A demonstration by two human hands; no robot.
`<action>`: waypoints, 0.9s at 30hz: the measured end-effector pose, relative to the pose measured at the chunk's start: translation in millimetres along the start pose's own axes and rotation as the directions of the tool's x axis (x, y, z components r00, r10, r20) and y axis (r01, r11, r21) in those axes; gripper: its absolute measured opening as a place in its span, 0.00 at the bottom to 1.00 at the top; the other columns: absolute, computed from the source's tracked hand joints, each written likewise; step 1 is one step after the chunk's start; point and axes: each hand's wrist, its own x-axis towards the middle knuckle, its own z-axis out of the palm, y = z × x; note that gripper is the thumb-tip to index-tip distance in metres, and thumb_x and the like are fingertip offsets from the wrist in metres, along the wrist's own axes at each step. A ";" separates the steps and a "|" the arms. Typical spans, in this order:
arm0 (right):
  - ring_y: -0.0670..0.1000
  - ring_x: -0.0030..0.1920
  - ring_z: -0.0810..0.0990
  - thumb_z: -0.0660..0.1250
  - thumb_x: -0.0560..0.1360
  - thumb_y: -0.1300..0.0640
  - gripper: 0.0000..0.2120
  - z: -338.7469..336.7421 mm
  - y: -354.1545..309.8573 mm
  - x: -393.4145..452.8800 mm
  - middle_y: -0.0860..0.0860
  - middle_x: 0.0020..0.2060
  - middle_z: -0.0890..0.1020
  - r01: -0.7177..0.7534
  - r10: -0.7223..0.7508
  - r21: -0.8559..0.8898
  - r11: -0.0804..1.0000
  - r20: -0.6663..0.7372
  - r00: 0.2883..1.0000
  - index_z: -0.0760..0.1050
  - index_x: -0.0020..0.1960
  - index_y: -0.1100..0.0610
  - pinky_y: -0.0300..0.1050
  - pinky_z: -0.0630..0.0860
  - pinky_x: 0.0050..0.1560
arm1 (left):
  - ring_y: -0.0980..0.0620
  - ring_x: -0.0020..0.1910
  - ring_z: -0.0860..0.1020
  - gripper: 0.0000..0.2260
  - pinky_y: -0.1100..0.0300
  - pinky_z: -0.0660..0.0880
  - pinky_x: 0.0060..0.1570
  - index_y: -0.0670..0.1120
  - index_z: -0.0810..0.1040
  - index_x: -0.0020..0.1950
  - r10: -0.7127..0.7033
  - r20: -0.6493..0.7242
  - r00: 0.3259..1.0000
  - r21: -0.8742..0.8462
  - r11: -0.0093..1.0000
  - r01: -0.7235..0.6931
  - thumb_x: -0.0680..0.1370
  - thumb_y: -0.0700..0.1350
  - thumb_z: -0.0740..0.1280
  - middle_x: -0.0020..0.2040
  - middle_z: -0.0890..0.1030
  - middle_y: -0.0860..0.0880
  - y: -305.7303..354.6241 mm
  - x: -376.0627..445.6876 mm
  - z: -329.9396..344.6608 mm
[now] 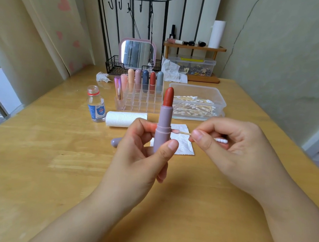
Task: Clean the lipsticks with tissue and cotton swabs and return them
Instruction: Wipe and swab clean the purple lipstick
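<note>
While the left hand (146, 148) clamps the upright lipstick (164, 124) by its stiff barrel, right-hand fingers (200, 139) pinch a cotton swab (180, 132) at three o'clock — the red bullet looks soft, smearable.

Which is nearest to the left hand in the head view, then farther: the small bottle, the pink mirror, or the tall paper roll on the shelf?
From the left hand:
1. Small bottle, left, on the table.
2. Pink mirror, behind the lipstick organizer.
3. Tall paper roll, far right, on the shelf.
</note>
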 end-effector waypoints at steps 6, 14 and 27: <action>0.40 0.25 0.68 0.67 0.72 0.56 0.07 -0.4 -1.8 0.3 0.41 0.24 0.71 0.020 -0.020 -0.001 1.000 0.017 1.000 0.77 0.34 0.50 0.25 0.61 0.29 | 0.53 0.21 0.69 0.11 0.62 0.68 0.23 0.44 0.69 0.45 -0.021 -0.059 0.998 0.044 0.999 0.023 0.68 0.44 0.69 0.38 0.80 0.54 1.8 -1.0 3.7; 0.41 0.28 0.70 0.68 0.72 0.56 0.08 13.7 -6.5 -0.5 0.43 0.26 0.73 0.041 -0.043 -0.050 0.998 -0.020 0.999 0.76 0.34 0.48 0.23 0.64 0.32 | 0.53 0.21 0.70 0.12 0.63 0.67 0.23 0.47 0.69 0.44 -0.041 -0.086 0.995 0.107 0.993 0.051 0.67 0.46 0.71 0.35 0.77 0.54 -3.3 -1.9 4.9; 0.62 0.29 0.64 0.68 0.67 0.42 0.08 -2.8 9.4 4.0 0.73 0.30 0.69 -0.102 0.094 0.172 0.980 0.054 0.994 0.80 0.36 0.46 0.41 0.63 0.32 | 0.52 0.27 0.73 0.09 0.63 0.73 0.31 0.43 0.79 0.50 -0.065 0.122 0.990 -0.158 0.984 0.084 0.74 0.46 0.70 0.41 0.81 0.47 -2.1 -0.3 1.3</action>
